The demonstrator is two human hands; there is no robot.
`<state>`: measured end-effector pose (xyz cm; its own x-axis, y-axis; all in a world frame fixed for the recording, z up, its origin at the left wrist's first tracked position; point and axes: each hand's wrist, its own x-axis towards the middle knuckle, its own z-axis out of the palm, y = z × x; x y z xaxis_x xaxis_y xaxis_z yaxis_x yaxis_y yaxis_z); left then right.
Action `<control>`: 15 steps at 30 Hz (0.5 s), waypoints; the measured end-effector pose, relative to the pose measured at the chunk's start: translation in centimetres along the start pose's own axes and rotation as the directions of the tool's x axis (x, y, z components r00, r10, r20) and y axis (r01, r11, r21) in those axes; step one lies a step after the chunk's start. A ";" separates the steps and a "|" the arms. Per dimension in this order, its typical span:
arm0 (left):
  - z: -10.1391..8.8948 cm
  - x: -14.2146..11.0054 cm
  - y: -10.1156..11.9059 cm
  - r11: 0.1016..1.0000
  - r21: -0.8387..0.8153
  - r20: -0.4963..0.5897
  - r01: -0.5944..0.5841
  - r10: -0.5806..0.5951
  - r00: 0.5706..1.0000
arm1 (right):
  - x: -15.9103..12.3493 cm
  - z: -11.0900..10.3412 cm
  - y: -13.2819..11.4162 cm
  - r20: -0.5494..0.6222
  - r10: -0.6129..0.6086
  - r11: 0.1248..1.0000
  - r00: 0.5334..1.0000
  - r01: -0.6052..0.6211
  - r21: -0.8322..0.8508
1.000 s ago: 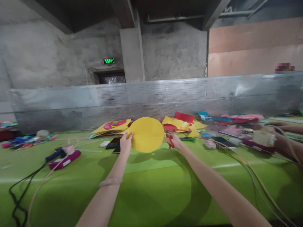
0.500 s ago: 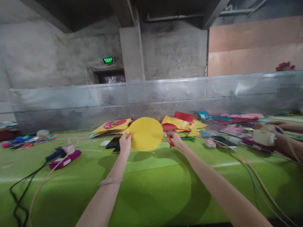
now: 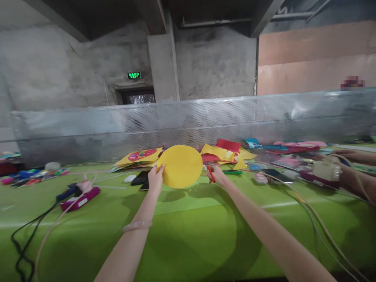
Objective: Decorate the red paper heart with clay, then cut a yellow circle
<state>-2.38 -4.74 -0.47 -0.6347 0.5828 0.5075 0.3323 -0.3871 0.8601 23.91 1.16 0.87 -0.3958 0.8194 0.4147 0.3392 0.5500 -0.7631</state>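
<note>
A round yellow sheet (image 3: 182, 166) is held up over the green table, facing me. My left hand (image 3: 155, 178) pinches its left edge, thumb in front and fingers behind. My right hand (image 3: 216, 175) is closed around red-handled scissors (image 3: 210, 173), whose blades point up beside the sheet's right edge. Whether the blades touch the sheet I cannot tell. Behind the right hand lie yellow and red sheets (image 3: 219, 152). A stack of yellow sheets with a red decorated oval (image 3: 142, 155) sits behind the left hand, and dark phones (image 3: 141, 178) lie beside it.
Purple power strips stand at left (image 3: 80, 199) and right (image 3: 320, 180), with cables trailing to the front edge. Another person's hand (image 3: 352, 156) is at the far right. A perforated metal panel (image 3: 188, 121) runs along the back of the green table (image 3: 194, 235).
Almost nothing differs. The yellow round sheet and both hands keep nearly the same place, and the scissors remain beside the sheet's right edge.
</note>
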 end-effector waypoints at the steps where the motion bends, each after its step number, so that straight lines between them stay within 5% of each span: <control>1: -0.1 -0.1 0.1 1.000 0.022 0.008 0.016 -0.016 1.000 | 0.1 0.0 0.1 -0.022 -0.003 1.000 1.000 0.003 -0.022; 8: -0.2 -1.3 0.3 0.954 0.261 0.150 0.145 -0.188 0.971 | 1.0 -0.2 1.2 -0.174 -0.033 0.977 0.984 -0.006 -0.215; 12: 0.7 -2.5 5.0 0.967 0.238 0.003 0.087 -0.090 0.996 | 1.1 -0.1 1.5 -0.189 -0.024 0.963 0.982 -0.028 -0.267; 14: 0.7 -4.0 9.6 0.993 0.016 0.187 0.113 -0.114 0.976 | 1.1 -0.1 1.6 -0.181 -0.027 0.964 0.983 -0.023 -0.266; 15: 0.5 -5.1 11.9 0.977 -0.119 0.386 0.177 -0.119 0.915 | 1.1 -0.1 1.7 -0.176 -0.028 0.966 0.984 -0.019 -0.259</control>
<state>5.20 -11.94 7.20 -0.3504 0.8552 0.3820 0.1294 -0.3597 0.9240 24.12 3.02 0.12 -0.2486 0.8195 0.5163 0.5562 0.5572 -0.6166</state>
